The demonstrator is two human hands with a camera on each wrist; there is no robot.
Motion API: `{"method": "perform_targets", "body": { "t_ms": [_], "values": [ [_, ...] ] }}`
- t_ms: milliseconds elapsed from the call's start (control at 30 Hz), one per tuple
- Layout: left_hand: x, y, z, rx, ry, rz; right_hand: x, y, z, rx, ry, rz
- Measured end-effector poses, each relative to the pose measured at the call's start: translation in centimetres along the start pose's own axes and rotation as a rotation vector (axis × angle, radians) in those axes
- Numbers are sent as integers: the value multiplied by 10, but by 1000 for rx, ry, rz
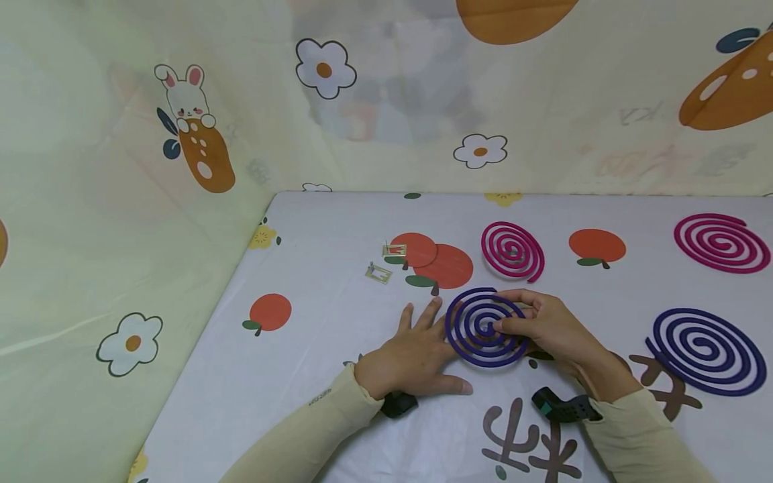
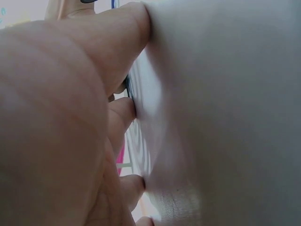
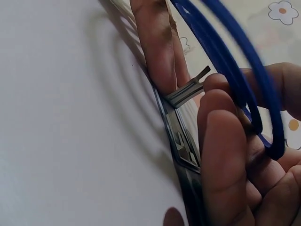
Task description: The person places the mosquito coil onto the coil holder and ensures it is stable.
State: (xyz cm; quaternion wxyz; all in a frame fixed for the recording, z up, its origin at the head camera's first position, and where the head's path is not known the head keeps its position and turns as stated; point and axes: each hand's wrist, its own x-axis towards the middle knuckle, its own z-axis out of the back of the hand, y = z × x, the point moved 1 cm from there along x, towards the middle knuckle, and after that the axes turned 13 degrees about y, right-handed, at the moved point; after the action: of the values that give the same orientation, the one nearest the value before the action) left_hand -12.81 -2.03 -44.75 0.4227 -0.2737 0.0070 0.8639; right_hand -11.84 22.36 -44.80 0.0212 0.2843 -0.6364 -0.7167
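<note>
A dark blue spiral coil (image 1: 486,327) is pinched between thumb and fingers of my right hand (image 1: 552,332). In the right wrist view the blue coil (image 3: 235,70) is raised, and below it a small metal stand (image 3: 188,89) rises from a dark flat piece (image 3: 164,122) by the fingertips. My left hand (image 1: 417,359) lies flat on the table, fingers spread, some partly under the coil's left edge. The left wrist view shows the left hand's fingers (image 2: 120,42) touching the white surface.
Two pink spirals (image 1: 513,251) (image 1: 721,243) lie at the back and far right of the table (image 1: 326,282). Another blue spiral (image 1: 705,351) lies on the right. Two small metal stands (image 1: 394,250) (image 1: 378,272) are behind my left hand. A patterned cloth wall (image 1: 386,161) borders the back.
</note>
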Motion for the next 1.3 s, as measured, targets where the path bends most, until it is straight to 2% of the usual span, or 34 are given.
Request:
{"method": "perform_targets", "body": {
  "t_ms": [633, 1300],
  "values": [
    [1, 1, -2, 4, -1, 3, 1, 2, -3, -58, -39, -30],
    [0, 0, -1, 2, -3, -2, 2, -2, -2, -48, -33, -2]
  ]
}}
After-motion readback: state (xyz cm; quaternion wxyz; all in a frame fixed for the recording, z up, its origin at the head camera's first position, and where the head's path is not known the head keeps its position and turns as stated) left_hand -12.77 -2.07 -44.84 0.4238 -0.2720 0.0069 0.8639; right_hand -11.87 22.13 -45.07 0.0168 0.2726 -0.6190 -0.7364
